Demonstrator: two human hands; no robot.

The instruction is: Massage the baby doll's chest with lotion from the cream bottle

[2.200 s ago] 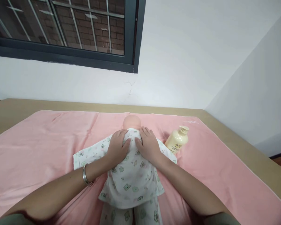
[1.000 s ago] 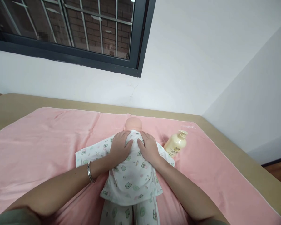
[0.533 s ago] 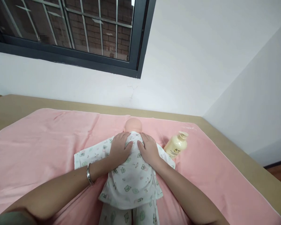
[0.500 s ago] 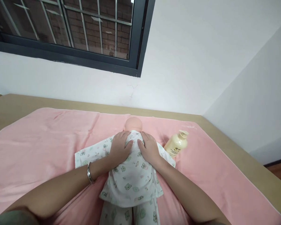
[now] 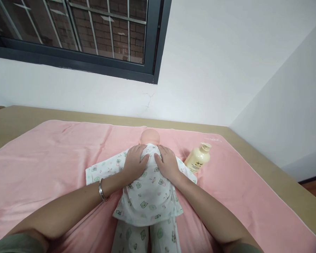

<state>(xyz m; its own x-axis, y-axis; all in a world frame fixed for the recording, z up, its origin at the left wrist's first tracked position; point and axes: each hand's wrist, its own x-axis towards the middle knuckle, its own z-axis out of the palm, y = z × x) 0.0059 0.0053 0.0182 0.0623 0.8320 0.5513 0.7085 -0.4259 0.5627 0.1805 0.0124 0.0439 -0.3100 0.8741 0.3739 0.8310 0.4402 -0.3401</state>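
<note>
A baby doll (image 5: 150, 136) lies face down with the back of its bald head toward the wall. It wears a white top (image 5: 150, 203) and trousers (image 5: 162, 236) printed with small green bears. My left hand (image 5: 135, 162) rests flat on the left side of its upper back, thumb spread toward the middle. On the right side, my right hand (image 5: 168, 164) lies the same way, fingers over the shoulder. Both palms touch the cloth and neither grips anything. The doll's sleeves stretch out to both sides; its hands are not visible.
A cream pump bottle (image 5: 198, 158) leans beside the doll's right sleeve. Under everything spreads a pink sheet (image 5: 47, 168) over a tan surface (image 5: 23, 116). Behind it are a white wall (image 5: 200, 70) and a dark-framed window (image 5: 102, 66) with bars.
The view has shifted slightly, so doll and bottle appear a little higher. Both hands stay on the doll's upper back in nearly the same place.
</note>
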